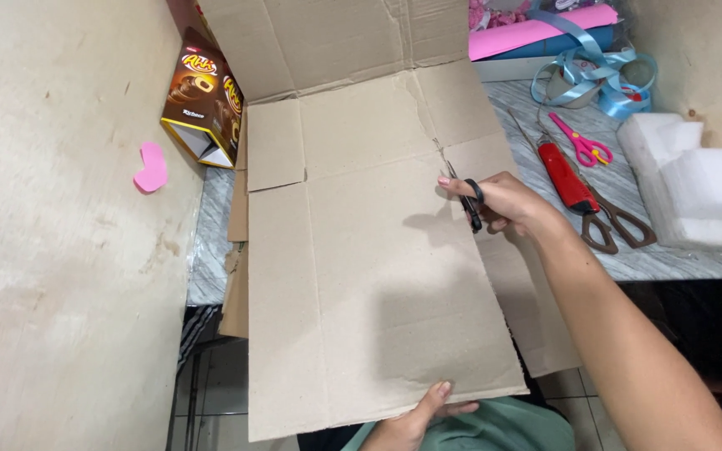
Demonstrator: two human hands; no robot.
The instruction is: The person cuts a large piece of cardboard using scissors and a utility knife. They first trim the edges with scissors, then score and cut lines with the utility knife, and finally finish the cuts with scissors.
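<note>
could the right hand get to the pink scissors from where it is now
Probably yes: the pink scissors lie uncovered on the table just beyond the right hand, but it already holds black scissors.

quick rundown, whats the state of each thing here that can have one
cardboard sheet: flattened, partly cut along its right side
black scissors: in the right hand, blades at the cut
left hand: gripping the sheet's near edge
snack box: lying tilted, end flap open
pink scissors: lying on the table, blades shut
large brown scissors: lying unused
blue ribbon: loose, unrolled in loops
</note>
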